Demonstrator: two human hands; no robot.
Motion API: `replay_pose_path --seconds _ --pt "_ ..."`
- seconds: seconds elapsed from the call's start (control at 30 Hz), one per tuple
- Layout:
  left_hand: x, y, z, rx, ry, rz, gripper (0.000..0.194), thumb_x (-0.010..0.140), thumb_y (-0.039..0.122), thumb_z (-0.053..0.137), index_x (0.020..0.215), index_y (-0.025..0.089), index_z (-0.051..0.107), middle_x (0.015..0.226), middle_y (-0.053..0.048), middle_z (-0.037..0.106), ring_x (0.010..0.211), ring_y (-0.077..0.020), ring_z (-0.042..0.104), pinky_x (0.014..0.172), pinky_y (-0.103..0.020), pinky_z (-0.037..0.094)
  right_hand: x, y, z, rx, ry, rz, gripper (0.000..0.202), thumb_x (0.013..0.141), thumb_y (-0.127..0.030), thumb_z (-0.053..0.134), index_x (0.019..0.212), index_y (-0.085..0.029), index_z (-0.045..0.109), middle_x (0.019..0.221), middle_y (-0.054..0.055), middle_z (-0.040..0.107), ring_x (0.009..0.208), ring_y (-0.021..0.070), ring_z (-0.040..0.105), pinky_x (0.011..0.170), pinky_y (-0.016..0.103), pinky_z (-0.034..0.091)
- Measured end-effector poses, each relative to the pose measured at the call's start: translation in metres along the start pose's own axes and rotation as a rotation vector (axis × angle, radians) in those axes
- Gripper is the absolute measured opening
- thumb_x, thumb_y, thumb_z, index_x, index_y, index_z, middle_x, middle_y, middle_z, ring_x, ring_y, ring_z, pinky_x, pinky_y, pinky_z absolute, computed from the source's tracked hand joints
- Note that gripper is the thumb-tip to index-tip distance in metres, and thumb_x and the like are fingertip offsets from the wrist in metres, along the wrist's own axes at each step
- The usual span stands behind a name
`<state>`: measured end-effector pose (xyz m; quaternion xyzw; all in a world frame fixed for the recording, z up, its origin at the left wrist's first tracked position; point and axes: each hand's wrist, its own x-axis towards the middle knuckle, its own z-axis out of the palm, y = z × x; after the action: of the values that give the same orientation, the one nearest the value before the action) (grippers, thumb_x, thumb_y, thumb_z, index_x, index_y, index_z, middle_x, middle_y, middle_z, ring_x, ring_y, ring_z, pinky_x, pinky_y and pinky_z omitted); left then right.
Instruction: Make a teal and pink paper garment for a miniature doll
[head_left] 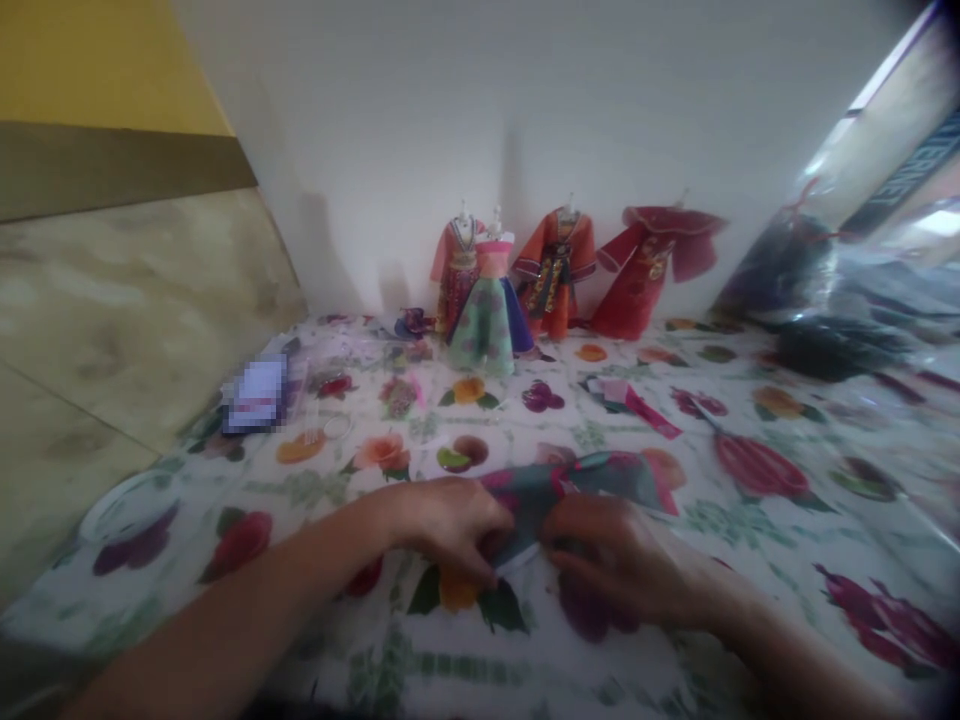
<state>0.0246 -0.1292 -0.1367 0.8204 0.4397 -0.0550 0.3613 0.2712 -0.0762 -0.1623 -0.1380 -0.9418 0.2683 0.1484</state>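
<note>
Between my two hands lies a piece of floral fabric (622, 478), grey-green with pink edging, low over the table. My left hand (457, 520) is closed on its near left part, thumb and fingers pinched together. From the other side my right hand (607, 545) grips the same fabric, its fingers curled and slightly blurred. The fabric stretches behind and to the right of my right hand. The fingertips of both hands are partly hidden.
A fruit-patterned tablecloth (450, 665) covers the table. Small dresses on stands, including a green one (484, 320) and a red one (637, 280), line the white wall. Fabric scraps (637, 405) lie mid-table. A phone-like object (255, 395) is at left, plastic-wrapped dark bundles (840, 340) at right.
</note>
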Motion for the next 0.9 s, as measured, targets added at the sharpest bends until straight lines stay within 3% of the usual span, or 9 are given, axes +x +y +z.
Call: replay_pose_path --seconds 0.27,0.63,0.9 --pt "0.0009 -0.0012 0.0005 0.003 -0.002 0.007 0.029 0.075 0.041 0.077 0.073 0.022 0.056 0.067 0.003 0.057 0.060 -0.0149 0.053 0.050 -0.028 0.034 0.0004 -0.0018 -0.0024 0.035 -0.082 0.064 0.012 0.097 -0.028 0.056 0.097 -0.025 0.067 0.087 0.004 0.070 0.079 0.0194 0.066 0.069 0.031 0.050" --pt "0.0013 -0.0030 0.0032 -0.013 0.007 0.002 0.037 0.079 0.053 0.072 0.072 0.022 0.054 0.066 0.003 0.058 0.060 -0.0145 0.054 0.050 -0.027 0.034 -0.0009 -0.0007 -0.0021 0.035 -0.072 0.078 0.017 0.100 -0.029 0.054 0.097 -0.022 0.069 0.088 0.005 0.068 0.077 0.0177 0.065 0.069 0.030 0.050" --pt "-0.0001 -0.0014 0.0034 0.022 0.012 -0.004 0.035 0.080 0.052 0.072 0.074 0.021 0.057 0.069 0.001 0.061 0.062 -0.0156 0.056 0.051 -0.028 0.035 -0.0004 -0.0029 -0.0040 0.031 -0.059 0.047 0.018 0.100 -0.028 0.053 0.100 -0.022 0.070 0.087 0.005 0.069 0.076 0.0176 0.064 0.068 0.031 0.051"
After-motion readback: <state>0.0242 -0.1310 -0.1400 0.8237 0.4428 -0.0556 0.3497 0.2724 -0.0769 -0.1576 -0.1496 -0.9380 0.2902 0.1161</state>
